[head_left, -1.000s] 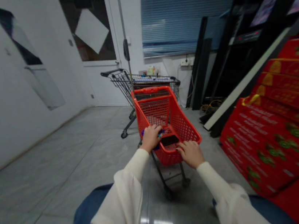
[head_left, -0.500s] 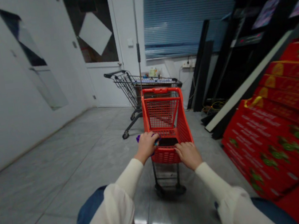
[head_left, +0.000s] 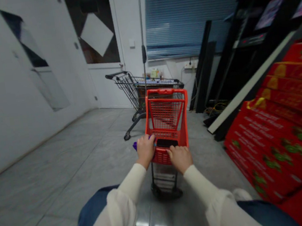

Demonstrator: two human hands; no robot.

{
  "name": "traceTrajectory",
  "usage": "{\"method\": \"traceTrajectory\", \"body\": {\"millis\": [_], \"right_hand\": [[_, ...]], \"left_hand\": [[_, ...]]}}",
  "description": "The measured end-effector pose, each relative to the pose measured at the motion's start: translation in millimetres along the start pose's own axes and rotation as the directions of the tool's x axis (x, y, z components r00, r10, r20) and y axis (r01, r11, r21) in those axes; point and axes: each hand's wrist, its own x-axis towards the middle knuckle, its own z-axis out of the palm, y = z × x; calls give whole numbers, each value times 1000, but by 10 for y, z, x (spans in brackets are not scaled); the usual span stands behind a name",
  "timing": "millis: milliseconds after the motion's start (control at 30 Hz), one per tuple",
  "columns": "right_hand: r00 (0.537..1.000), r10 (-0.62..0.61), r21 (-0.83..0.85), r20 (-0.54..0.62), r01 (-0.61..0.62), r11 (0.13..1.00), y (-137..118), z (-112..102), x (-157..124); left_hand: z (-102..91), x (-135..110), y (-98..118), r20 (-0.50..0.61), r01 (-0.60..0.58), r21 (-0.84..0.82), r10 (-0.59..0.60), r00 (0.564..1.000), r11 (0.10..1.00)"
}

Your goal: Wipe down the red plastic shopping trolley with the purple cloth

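Note:
A small red plastic shopping cart (head_left: 167, 115) stands upright in front of me, its basket end nearest and its handle bar at the far side. A flat dark panel (head_left: 167, 142) shows inside the basket. My left hand (head_left: 146, 150) is closed at the left corner of the near rim, with a small purple item (head_left: 135, 145) sticking out from it. Its kind is hidden by my fingers. Closed over the right part of the same rim is my right hand (head_left: 181, 157), fingers curled inward. A thin pole (head_left: 143, 54) rises at the cart's far left corner.
Behind the red cart stands a larger black wire shopping cart (head_left: 128, 90) holding goods. Red printed cartons (head_left: 278, 148) are stacked on the right. A long pale board (head_left: 250, 83) leans beside them. A white door (head_left: 108, 81) and wall lie beyond the grey tiled floor (head_left: 63, 169).
The red cart's near end and wheels have swung left, while its far handle and pole have shifted slightly right. Both hands moved left with the rim, my right hand more.

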Motion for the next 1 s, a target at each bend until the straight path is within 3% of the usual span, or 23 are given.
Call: {"method": "traceTrajectory", "body": {"millis": [133,233,400,500,633,733,867,933,1000], "right_hand": [[977,-213,56,-21,213,975,55,-25,109],[946,-306,62,-106,314,947,213,31,167],[963,-249,-1,-105,251,968,319,129,144],[962,-239,-8,-133,240,971,317,145,121],[955,-238,48,-175,249,967,279,164,121],[957,-214,78,-195,232,969,261,191,128],[960,-201,99,-193,223,970,345,222,122],[961,-207,106,-185,229,968,413,221,114],[960,-217,125,-178,240,963,459,214,108]], "left_hand": [[73,30,-143,-44,108,-38,-110,993,993],[166,-68,16,-73,120,-99,-128,989,988],[217,-148,325,-68,-23,-150,13,998,988],[189,-48,168,-57,-62,-126,56,997,990],[176,62,-88,-69,94,-95,-101,993,991],[219,6,57,-76,86,-119,-95,993,989],[283,-90,397,-56,-48,-169,40,998,984],[282,-58,398,-46,-109,-161,102,994,981],[264,21,269,-49,-106,-137,100,994,985]]}}
